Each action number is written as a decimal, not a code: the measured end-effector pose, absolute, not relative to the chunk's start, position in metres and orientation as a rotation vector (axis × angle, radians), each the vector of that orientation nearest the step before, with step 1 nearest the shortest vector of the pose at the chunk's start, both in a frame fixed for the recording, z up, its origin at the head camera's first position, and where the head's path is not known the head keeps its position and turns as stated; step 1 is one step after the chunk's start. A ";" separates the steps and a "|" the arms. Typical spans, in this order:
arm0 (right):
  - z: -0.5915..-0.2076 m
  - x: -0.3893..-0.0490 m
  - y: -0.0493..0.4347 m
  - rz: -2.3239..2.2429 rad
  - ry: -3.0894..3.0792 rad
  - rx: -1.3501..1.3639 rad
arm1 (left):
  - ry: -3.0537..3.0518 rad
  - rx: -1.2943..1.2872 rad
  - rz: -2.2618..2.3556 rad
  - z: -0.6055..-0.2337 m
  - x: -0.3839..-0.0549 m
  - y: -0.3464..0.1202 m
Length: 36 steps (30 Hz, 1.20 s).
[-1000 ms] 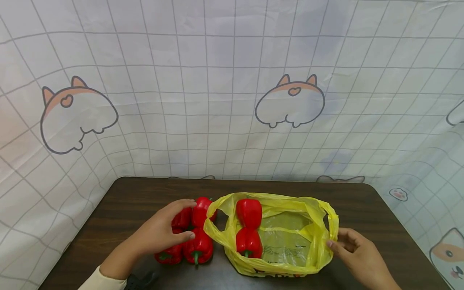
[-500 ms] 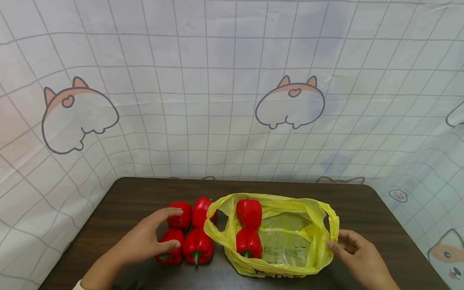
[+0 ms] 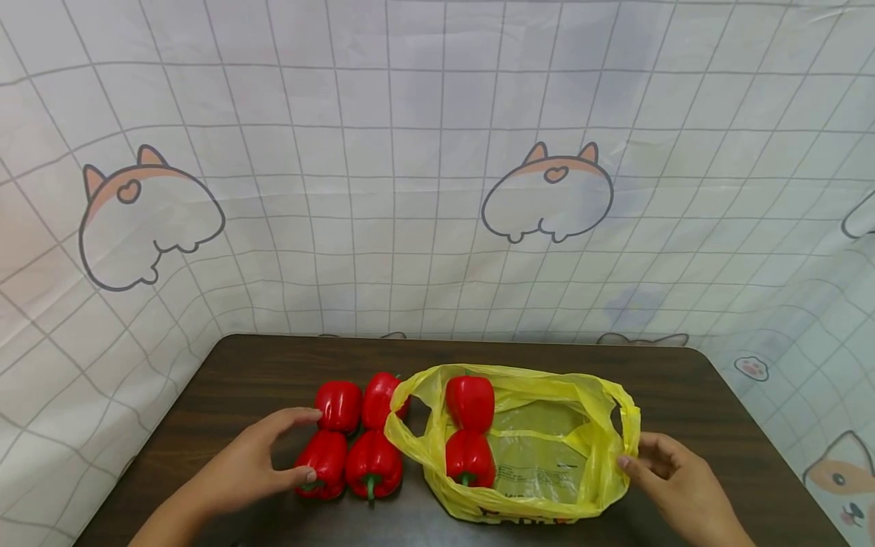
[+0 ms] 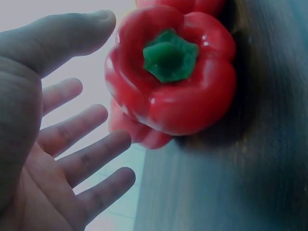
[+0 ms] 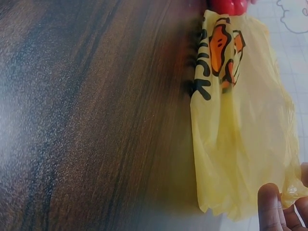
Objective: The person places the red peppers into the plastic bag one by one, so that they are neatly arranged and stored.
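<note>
Red pepper (image 3: 324, 462), near-left of four loose on the table (image 3: 266, 366), stem (image 4: 169, 57) toward the person; left hand (image 3: 247, 465) nearer, just left of it, spread wide, holding nothing. Farther right: yellow bag (image 3: 526, 506), side pinched by right hand (image 3: 675, 482).

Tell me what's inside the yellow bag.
Two red peppers sit inside the yellow bag, toward its left. Its bottom beneath them and just behind the front wall is covered.

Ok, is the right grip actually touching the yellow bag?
Touching. The head view shows the right grip with its thumb over the edge of the yellow bag; the right wrist view shows plastic bunched between its digits.
</note>
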State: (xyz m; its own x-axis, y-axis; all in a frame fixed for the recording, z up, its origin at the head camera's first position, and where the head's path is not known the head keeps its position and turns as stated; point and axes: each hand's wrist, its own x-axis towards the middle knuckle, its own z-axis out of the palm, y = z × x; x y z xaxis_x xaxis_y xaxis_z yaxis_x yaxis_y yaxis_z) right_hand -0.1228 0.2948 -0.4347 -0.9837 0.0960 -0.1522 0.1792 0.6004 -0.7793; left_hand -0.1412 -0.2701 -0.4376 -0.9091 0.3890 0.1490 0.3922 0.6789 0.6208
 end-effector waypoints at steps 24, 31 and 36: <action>-0.436 -0.123 0.296 -1.367 2.728 0.201 | -2.951 -0.697 -1.457 -0.451 -0.147 -0.290; -0.436 -0.123 0.295 -1.378 2.733 0.201 | -2.943 -0.743 -1.492 -0.454 -0.145 -0.294; -0.436 -0.123 0.295 -1.380 2.733 0.203 | -2.946 -0.765 -1.510 -0.455 -0.146 -0.293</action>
State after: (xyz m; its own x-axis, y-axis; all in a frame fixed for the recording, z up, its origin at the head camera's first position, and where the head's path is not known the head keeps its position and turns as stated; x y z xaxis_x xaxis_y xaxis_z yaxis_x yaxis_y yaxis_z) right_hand -0.1226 0.2953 -0.4364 -0.9886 0.0850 -0.1247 0.1508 0.5875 -0.7950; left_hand -0.1456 -0.2934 -0.4550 -0.8676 0.4967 -0.0229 0.2715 0.5118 0.8151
